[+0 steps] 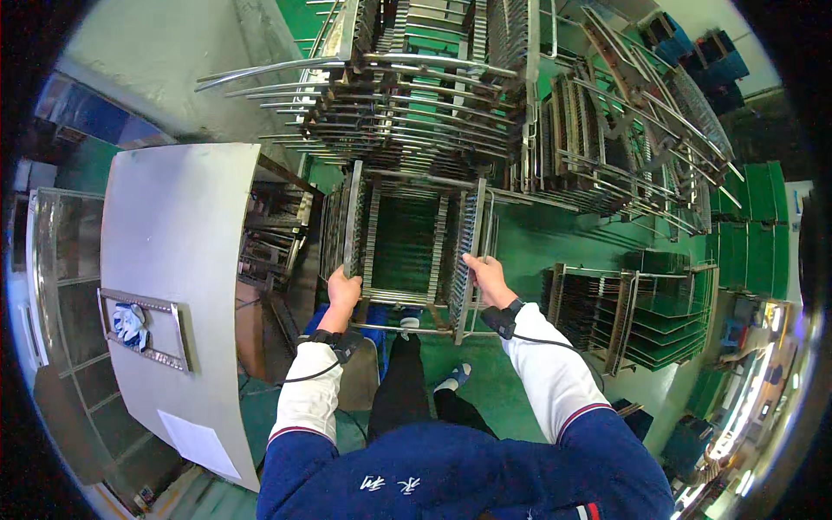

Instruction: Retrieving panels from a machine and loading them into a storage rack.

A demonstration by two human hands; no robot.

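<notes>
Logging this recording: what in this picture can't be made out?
Head view: several fingers of the left hand and right hand, hidden by the hands themselves and the slotted metal rack.
Head view: any markings on the white paper sheet, too small.
Head view: the left side of the metal frames, covered by the pale tabletop.

Beyond the held rack (pixel 354 217), stacked metal racks (pixel 433 62) are crowding the way, their rods jutting out sideways. To its left, piled metal frames (pixel 276 227) and the desk (pixel 173 234) are hemming in reach. To its right, bare green floor (pixel 527 238) is leaving a passage, with a board-filled rack (pixel 623 321) blocking farther out. On its near side, the person's legs (pixel 399 381) are standing in the way.
</notes>
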